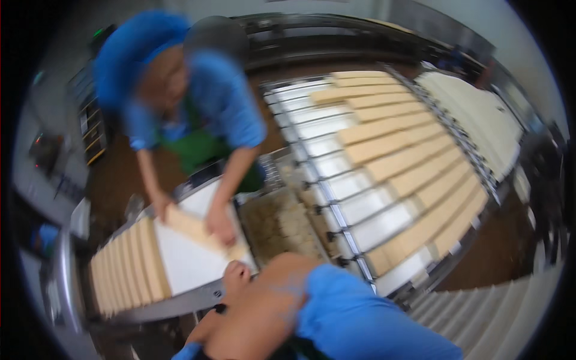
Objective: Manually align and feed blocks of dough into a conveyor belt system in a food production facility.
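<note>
My left hand (236, 274), with a dark band at its wrist, is at the near edge of a white work surface (184, 265). Its fingers are curled close to the end of a pale beige baked-looking strip (191, 227); whether they touch or grip it is unclear. A co-worker facing me has both hands on that strip, which lies slantwise. Several similar strips (128, 265) stand side by side at the surface's left end. My bent right arm fills the lower middle, its blue sleeve on the right; the right hand is out of view.
A co-worker (193, 117) in a blue cap and green apron leans over from the far side. To the right, a white slatted conveyor (315, 130) carries rows of beige strips (418, 166). Between them sits a bin (279, 220) of broken pieces. A metal post (67, 279) stands at left.
</note>
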`<state>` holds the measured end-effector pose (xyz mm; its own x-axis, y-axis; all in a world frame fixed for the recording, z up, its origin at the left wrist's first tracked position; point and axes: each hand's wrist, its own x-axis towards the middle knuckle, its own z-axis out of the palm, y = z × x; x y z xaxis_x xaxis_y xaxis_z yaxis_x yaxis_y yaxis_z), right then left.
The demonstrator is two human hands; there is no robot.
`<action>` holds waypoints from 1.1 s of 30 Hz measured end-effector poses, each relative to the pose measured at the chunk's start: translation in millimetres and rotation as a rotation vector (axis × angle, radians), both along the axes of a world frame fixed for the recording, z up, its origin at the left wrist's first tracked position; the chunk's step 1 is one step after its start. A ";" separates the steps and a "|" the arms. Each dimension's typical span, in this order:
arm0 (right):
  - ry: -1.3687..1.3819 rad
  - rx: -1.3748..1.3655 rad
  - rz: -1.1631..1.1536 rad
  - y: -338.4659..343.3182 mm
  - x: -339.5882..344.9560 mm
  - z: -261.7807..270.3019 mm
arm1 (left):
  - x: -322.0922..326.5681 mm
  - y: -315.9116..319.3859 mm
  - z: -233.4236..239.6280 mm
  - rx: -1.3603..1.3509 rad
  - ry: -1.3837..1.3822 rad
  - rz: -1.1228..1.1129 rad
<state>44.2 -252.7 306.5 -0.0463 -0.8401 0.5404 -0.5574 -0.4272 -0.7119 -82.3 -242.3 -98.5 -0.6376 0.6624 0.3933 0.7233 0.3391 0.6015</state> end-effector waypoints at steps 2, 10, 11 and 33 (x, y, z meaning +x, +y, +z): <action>-0.017 -0.017 0.178 4.4 -2.6 2.3 | 1.8 -9.9 -6.3 0.095 -0.150 0.053; -0.044 0.239 0.300 57.0 -55.9 -68.8 | 1.0 -115.5 66.2 0.148 -0.227 0.199; -0.013 0.282 0.322 56.8 -63.3 -85.0 | 2.2 -124.4 74.2 0.163 -0.251 0.247; 0.096 0.834 -1.322 45.9 -344.8 -463.1 | -77.1 -226.2 -9.1 -0.155 -0.570 1.167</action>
<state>-300.6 -206.7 -156.6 -0.9584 -0.2854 0.0050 -0.2597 0.8646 -0.4302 -159.4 -468.5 -107.6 -0.9140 -0.3768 -0.1507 -0.3838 0.6822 0.6223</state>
